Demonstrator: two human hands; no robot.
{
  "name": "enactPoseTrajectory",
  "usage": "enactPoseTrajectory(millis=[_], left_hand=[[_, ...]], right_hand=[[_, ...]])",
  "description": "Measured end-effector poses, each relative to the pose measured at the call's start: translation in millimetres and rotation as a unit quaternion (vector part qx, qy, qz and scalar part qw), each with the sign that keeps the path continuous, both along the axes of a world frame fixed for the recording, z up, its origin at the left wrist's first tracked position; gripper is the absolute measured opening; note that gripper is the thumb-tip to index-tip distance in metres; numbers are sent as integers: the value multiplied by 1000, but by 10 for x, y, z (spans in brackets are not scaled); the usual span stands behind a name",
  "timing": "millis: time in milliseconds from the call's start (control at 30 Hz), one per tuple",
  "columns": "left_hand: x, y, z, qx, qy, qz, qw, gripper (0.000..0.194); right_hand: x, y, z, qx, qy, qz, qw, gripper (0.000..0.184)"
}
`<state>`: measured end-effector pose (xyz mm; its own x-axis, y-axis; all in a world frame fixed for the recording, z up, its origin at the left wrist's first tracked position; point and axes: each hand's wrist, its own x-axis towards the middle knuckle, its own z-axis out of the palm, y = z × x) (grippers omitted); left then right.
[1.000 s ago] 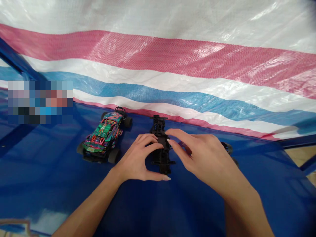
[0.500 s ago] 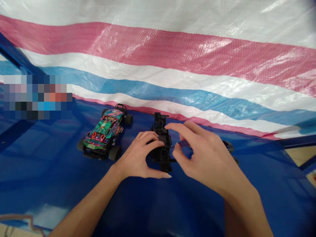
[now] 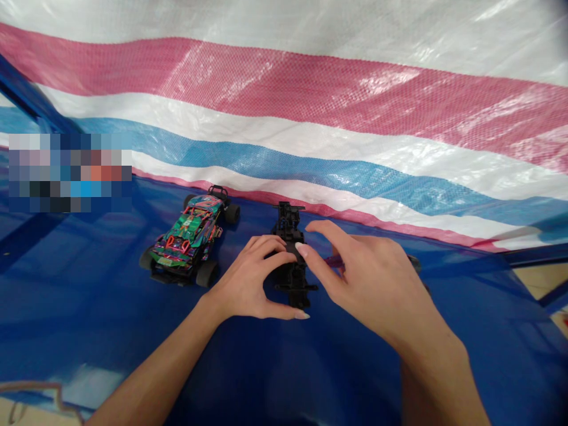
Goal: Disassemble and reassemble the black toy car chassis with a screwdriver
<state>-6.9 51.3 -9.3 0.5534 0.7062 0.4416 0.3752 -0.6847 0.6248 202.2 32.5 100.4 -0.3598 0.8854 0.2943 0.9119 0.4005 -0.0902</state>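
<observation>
One narrow black plastic chassis (image 3: 297,277) lay on the glossy blue table (image 3: 368,378), partly beneath our left hand (image 3: 248,278), spread, fingertips resting on it. Our right hand (image 3: 366,269), thumb and forefinger parted, half-hid a purple object (image 3: 334,261); grip indeterminable. We judged the step mid-chassis handling, any next move requiring steady bracing.

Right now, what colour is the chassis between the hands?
The chassis is black, clearest in the head view.

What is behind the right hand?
Past the right hand, a dark object peeks out; between finger and thumb, a purple bit. The rest is covered, so I can't identify either.
</observation>
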Motion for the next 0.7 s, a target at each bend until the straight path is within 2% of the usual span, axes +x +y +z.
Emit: enactPoseTrajectory(millis=[67,133,233,367,467,567,633,700], left_hand=[[0,0,-8,0,-2,0,1000,82],[2,2,-10,3,-3,0,1000,81],[7,3,-4,11,-5,-1,1000,80],[8,1,-2,1,1,-2,1000,82],[5,-1,-13,-3,2,1,1000,83],[3,-1,-20,0,-2,2,1000,81],[3,0,-22,6,-4,2,1000,81],[3,1,-24,11,-4,0,1000,82]], right_hand=[[16,12,-13,10,-25,-11,1000,29],[30,22,-18,0,-3,7,1000,27],[29,22,-14,-19,48,42,998,44],[13,9,-32,9,6,8,1000,26],[19,15,-44,28,-43,-11,999,34],[25,24,-28,8,2,22,1000,26],[26,24,-18,-9,43,49,998,29],[31,19,-19,-7,40,49,998,23]])
